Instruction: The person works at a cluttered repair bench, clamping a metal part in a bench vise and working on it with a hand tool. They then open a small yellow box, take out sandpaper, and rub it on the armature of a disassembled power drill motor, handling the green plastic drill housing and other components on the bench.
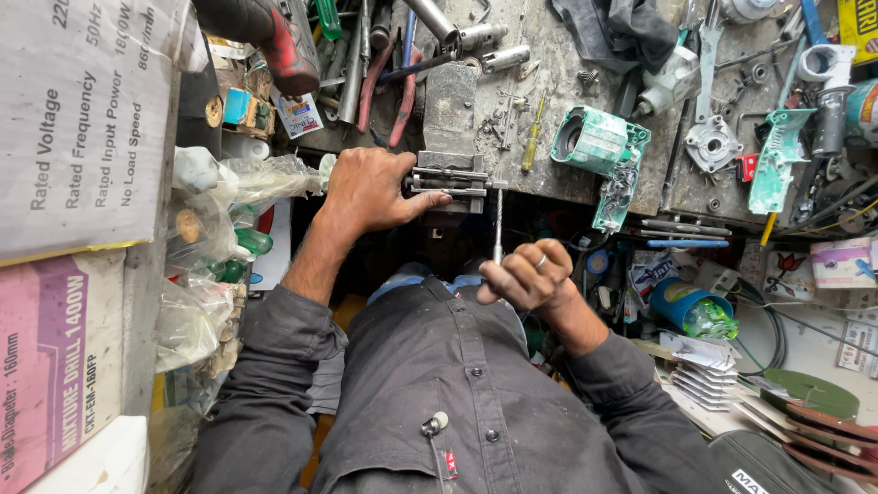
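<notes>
At twelve o'clock from the right hand [526, 274] stood the vise [450, 178]; that hand gripped its handle [497, 220], while the left hand [370, 189] pressed open against it.

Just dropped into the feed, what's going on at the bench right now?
A person in a dark grey work shirt is at a cluttered workbench. The left hand rests on a small grey metal bench vise at the bench edge, thumb against its jaws. The right hand grips the vise's thin steel handle rod, which hangs downward. A green plastic power-tool housing lies opened nearby, among loose screwdrivers and parts.
</notes>
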`<state>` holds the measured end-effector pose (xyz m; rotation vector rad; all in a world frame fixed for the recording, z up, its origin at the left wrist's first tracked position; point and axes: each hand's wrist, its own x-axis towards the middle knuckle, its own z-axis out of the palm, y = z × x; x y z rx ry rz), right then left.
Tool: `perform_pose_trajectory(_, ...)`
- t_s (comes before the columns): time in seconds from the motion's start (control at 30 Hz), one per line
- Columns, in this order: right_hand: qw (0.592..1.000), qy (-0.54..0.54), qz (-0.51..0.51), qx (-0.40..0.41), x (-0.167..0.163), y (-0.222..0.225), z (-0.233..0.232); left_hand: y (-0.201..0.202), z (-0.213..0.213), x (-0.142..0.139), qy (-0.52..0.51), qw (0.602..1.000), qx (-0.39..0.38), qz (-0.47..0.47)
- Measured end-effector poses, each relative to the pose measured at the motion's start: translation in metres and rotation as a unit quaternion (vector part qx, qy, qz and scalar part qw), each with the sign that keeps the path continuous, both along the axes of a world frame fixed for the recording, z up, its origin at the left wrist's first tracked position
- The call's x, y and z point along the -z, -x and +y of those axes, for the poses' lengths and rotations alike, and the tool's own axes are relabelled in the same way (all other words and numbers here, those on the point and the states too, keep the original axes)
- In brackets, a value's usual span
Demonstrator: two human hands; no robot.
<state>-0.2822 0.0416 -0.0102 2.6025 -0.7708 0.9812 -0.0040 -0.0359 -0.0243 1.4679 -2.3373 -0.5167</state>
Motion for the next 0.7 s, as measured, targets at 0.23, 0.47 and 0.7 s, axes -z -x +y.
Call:
perform_pose_trajectory(0.23, 0.885, -0.401, -0.141, 0.192, -0.011, -0.024, -0.128, -0.002, 0.000, 0.002, 0.010, 1.000, 0.007, -0.003)
perform_pose_trajectory(0.47, 0.720, -0.626, -0.282, 0.099, 0.098, -0.010, -0.180, -0.002, 0.000, 0.002, 0.019, 1.000, 0.000, 0.007)
perform_pose_trajectory(0.7, 0.747, -0.597, -0.268, 0.119, 0.151, 0.023, -0.124, -0.002, -0.002, 0.007, -0.023, 0.999, -0.016, 0.019)
